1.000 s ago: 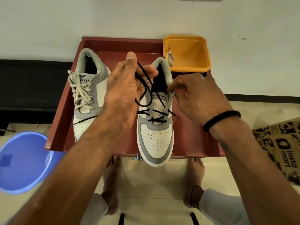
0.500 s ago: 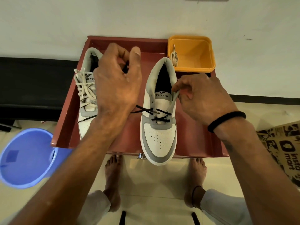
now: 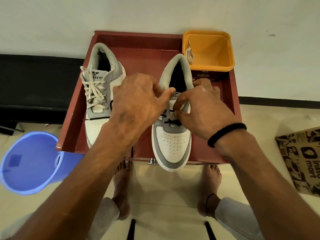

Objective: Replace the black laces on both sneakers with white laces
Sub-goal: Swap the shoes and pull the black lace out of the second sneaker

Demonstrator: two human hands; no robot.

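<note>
Two grey-and-white sneakers stand on a red table [image 3: 142,54]. The left sneaker [image 3: 102,94] carries white laces. The right sneaker [image 3: 173,144] has a black lace [image 3: 171,121] only through its lowest eyelets. My right hand [image 3: 202,108] pinches that lace at the eyelets on the shoe's right side. My left hand [image 3: 138,101] lies over the shoe's left side, thumb reaching to the tongue, fingertips hidden. The pulled-out length of black lace [image 3: 98,119] trails across the left sneaker's toe and hangs over the table's front edge. A bundled white lace [image 3: 189,55] lies in the orange tub [image 3: 213,49].
A blue bucket [image 3: 29,163] stands on the floor at the left. A printed paper bag [image 3: 301,158] lies at the right. A black bench [image 3: 38,87] runs along the wall at the left. My bare feet are under the table's front edge.
My left hand came down from its raised pull and moved right onto the right sneaker. The black lace left the upper eyelets. My right hand shifted down to the lower eyelets.
</note>
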